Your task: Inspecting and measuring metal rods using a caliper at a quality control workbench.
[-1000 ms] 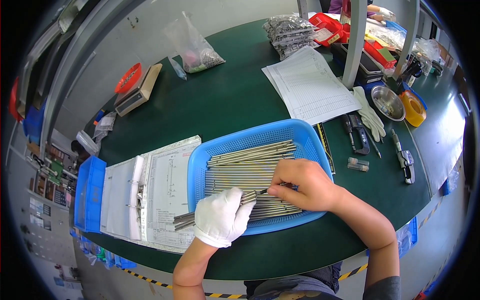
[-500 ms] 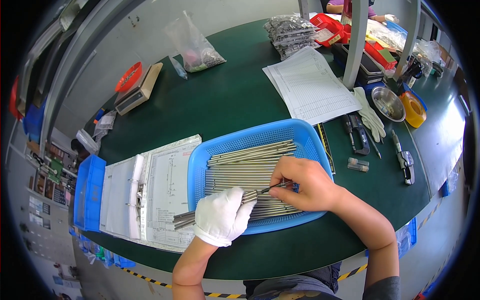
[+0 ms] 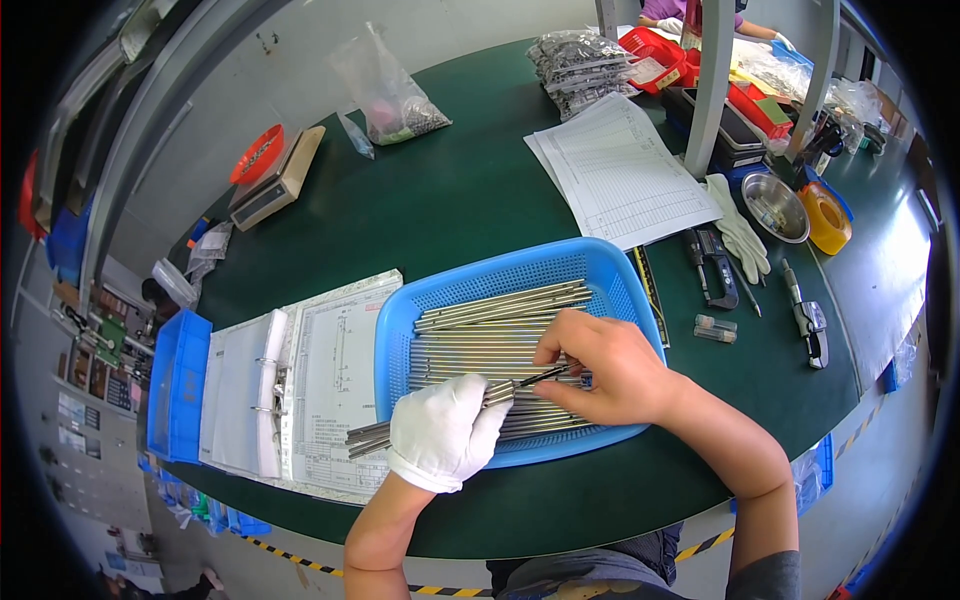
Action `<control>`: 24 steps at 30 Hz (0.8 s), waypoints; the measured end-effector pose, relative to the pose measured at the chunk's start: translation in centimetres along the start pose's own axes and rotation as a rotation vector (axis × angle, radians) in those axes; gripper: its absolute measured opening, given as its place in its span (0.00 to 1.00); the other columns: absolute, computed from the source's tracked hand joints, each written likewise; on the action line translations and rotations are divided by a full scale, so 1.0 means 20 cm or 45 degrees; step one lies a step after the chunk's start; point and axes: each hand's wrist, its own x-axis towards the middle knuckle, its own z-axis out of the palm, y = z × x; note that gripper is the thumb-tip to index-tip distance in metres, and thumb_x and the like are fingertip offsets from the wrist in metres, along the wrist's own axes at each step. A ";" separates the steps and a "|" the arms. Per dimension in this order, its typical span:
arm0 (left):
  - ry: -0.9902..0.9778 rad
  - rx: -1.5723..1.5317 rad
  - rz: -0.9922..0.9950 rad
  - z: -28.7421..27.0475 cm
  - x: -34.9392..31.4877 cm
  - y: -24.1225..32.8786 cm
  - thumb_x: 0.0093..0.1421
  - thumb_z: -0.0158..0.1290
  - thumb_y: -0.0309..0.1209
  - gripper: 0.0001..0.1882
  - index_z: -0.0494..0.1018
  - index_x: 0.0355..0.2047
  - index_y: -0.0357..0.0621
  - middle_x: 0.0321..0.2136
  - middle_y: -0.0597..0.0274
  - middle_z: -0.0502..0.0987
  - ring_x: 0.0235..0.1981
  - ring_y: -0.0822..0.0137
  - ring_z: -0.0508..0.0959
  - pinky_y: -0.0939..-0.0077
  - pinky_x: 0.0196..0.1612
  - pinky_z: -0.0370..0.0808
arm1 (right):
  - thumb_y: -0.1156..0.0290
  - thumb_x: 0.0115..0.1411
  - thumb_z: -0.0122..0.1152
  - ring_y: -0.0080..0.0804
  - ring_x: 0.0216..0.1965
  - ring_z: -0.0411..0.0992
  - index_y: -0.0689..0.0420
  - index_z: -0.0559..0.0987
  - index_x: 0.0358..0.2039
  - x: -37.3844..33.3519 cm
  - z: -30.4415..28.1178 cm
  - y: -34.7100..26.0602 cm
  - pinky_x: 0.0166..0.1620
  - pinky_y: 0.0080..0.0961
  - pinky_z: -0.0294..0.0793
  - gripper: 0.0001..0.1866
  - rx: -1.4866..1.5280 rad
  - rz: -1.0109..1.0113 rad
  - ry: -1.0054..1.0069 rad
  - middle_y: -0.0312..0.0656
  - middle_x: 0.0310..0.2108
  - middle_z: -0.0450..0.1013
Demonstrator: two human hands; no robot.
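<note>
My left hand (image 3: 445, 432), in a white glove, is closed round a bundle of thin metal rods (image 3: 370, 440). Their ends stick out on both sides of the glove, over the near left part of a blue perforated basket (image 3: 590, 258). My bare right hand (image 3: 615, 372) pinches a thin dark rod-shaped tool (image 3: 543, 376), whose tip meets the right-hand ends of the held rods. Whether the tip is inside a rod end is too small to tell. Many more metal rods (image 3: 490, 345) lie side by side in the basket beneath both hands.
Left of the basket lies an open ring binder (image 3: 330, 400) beside a blue bin (image 3: 180, 372). Papers (image 3: 635, 180), a white glove (image 3: 738, 232), a digital micrometer (image 3: 712, 268), another micrometer (image 3: 808, 318) and a metal bowl (image 3: 776, 207) are to the right. A scale (image 3: 280, 182) stands far left.
My right fingers have shifted slightly and loosened round the dark tool, showing more of its shaft. The left hand and its rods stay put. A co-worker's gloved hands have moved at the back right.
</note>
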 end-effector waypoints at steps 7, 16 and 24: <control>-0.014 0.008 0.003 0.00 0.00 0.00 0.53 0.56 0.34 0.09 0.70 0.24 0.43 0.18 0.56 0.74 0.19 0.54 0.75 0.65 0.22 0.70 | 0.69 0.52 0.65 0.36 0.23 0.70 0.57 0.75 0.24 0.00 0.00 0.02 0.26 0.28 0.68 0.08 -0.012 -0.017 -0.044 0.39 0.23 0.68; -0.016 -0.015 0.004 0.00 0.00 0.00 0.52 0.56 0.33 0.09 0.70 0.24 0.42 0.18 0.55 0.74 0.18 0.53 0.75 0.64 0.22 0.71 | 0.70 0.51 0.65 0.36 0.24 0.69 0.57 0.75 0.24 0.00 0.00 0.01 0.25 0.30 0.66 0.08 0.081 0.031 -0.025 0.40 0.24 0.69; -0.029 0.000 0.013 0.00 0.01 0.00 0.52 0.56 0.34 0.10 0.69 0.24 0.42 0.17 0.55 0.74 0.18 0.52 0.75 0.63 0.22 0.71 | 0.69 0.51 0.66 0.36 0.23 0.69 0.57 0.75 0.24 -0.01 0.01 0.03 0.26 0.30 0.66 0.08 -0.054 -0.113 -0.045 0.39 0.25 0.69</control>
